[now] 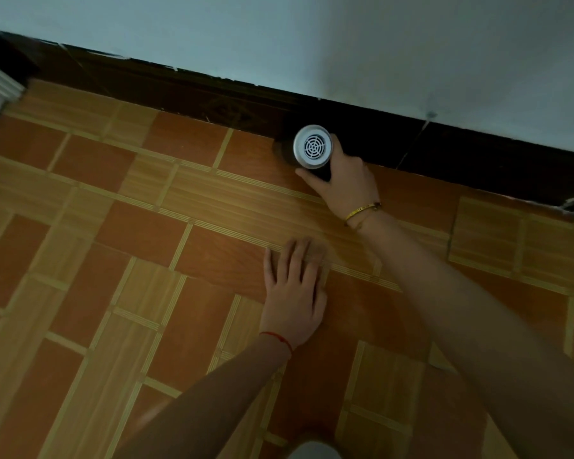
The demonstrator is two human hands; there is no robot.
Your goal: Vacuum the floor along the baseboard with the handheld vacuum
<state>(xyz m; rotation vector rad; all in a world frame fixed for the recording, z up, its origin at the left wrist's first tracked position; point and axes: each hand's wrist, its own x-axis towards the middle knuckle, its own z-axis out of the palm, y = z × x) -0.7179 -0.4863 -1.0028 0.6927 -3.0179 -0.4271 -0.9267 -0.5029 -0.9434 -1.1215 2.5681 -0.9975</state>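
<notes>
Vacuuming was seen under way low at the wall's foot.
Nearest, the left hand (294, 293) was laid flat on the tiled floor (120, 260), fingers straight; farther off, the handheld vacuum (312, 147) was gripped by the right hand (345, 180), its vented end turned upward, its body set against the dark baseboard (186, 91).
</notes>
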